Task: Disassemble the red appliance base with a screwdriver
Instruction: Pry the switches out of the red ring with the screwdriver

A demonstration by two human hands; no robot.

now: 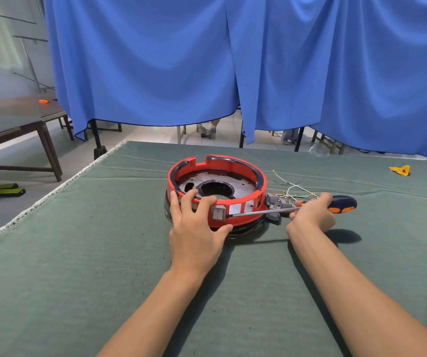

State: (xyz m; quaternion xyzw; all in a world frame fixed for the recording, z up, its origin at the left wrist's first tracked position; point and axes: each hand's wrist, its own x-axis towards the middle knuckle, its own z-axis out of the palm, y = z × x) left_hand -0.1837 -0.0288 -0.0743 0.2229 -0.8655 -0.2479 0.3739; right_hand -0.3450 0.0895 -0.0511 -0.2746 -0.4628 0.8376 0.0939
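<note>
Looking down, we see the red appliance base [217, 191] sitting mid-bench on the green cloth [78, 253]. Our left hand [197, 228] grips its near rim, fingers curled over the top beside the grey switch [218, 214]. Our right hand [313, 212] is wrapped around the screwdriver [310, 205], its shaft lying level with the tip at the base's side wall. Loose white wires [292, 189] trail behind the right hand.

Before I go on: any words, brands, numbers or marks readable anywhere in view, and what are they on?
"I" and "O": faint marks on the grey rocker switch in the red appliance base; small, so only likely.
Screwdriver handle: no print readable.
Yellow scrap on the green cloth: a dark spot, too small to read.
No other text visible.
</note>
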